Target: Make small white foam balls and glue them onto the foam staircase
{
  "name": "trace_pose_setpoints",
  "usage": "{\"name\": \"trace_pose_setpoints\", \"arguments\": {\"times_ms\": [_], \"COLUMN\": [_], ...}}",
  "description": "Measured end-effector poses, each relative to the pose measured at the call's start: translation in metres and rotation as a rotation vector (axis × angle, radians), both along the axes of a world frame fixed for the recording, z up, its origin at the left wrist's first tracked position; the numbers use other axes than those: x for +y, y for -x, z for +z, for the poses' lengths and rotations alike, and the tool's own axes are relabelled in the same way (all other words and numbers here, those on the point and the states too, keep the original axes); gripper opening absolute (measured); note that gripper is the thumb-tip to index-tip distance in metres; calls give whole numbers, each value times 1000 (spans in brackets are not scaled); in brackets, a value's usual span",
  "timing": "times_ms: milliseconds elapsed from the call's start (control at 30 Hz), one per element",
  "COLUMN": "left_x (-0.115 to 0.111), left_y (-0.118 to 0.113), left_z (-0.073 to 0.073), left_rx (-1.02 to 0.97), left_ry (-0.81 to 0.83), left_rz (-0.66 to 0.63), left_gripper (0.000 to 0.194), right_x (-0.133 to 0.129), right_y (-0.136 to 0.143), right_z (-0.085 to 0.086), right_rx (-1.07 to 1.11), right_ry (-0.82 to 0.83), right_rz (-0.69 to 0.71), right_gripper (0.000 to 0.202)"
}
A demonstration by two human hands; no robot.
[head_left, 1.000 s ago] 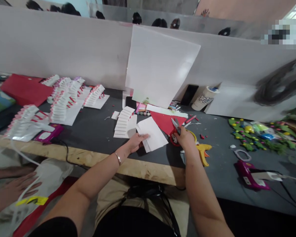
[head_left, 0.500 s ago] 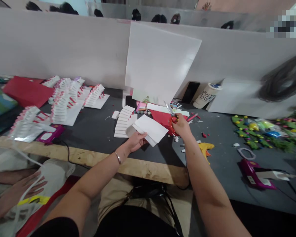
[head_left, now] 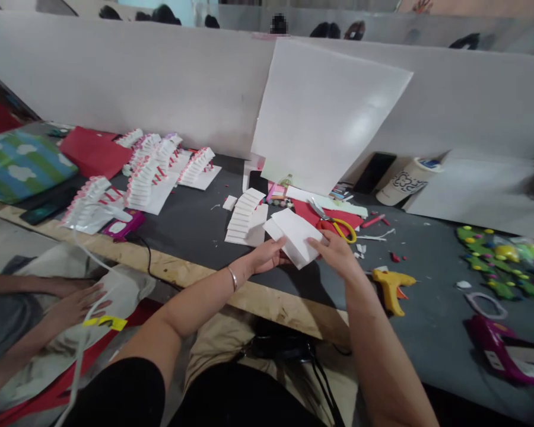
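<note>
White paper pieces (head_left: 296, 234), overlapping each other, are held between my two hands above the table's front part. My left hand (head_left: 269, 255) pinches their lower left edge, fingers curled beneath. My right hand (head_left: 333, 252) grips the right edge between thumb and fingers. Just beyond it, scissors (head_left: 333, 222) with a yellow and red handle lie on red paper (head_left: 305, 212), blades pointing away to the left. Left of the held paper stands a stepped white paper piece (head_left: 244, 219) made of several folded strips on a white base.
Several finished-looking white stepped pieces (head_left: 145, 184) with red-pink edging stand at the left. A yellow glue gun (head_left: 394, 287) lies right of my right arm. A cup (head_left: 407, 181), phone (head_left: 374, 172) and white board (head_left: 329, 118) stand behind. Another person's hand (head_left: 78, 308) rests at lower left.
My right hand has put the scissors down on the red paper and taken hold of the right edge of the white paper. The view has shifted left.
</note>
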State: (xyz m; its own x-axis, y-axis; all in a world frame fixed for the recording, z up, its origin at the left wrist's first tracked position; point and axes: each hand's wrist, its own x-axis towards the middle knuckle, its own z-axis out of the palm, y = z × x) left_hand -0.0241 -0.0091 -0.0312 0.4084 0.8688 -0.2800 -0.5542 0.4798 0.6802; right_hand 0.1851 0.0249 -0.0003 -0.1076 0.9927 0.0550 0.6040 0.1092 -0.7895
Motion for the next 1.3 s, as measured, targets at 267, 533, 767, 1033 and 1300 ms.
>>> {"name": "trace_pose_setpoints", "arguments": {"times_ms": [267, 533, 767, 1033, 1300], "left_x": [4, -1, 8, 1, -15], "left_y": [7, 4, 31, 51, 64], "left_z": [0, 5, 18, 23, 15], "left_rx": [-14, -62, 304, 948, 1375], "left_ry": [-27, -101, -293, -500, -798], "left_rz": [29, -15, 230, 89, -50], "left_gripper": [25, 31, 43, 14, 12], "right_x": [38, -18, -18, -24, -26], "right_y": [-13, 16, 5, -8, -5], "right_z": [17, -7, -16, -15, -22], "right_rx": [-98, 311, 302, 101, -93], "right_ry": [-256, 170, 155, 97, 4], "right_rz": [-298, -12, 82, 194, 285], "right_gripper": [46, 45, 34, 26, 10]}}
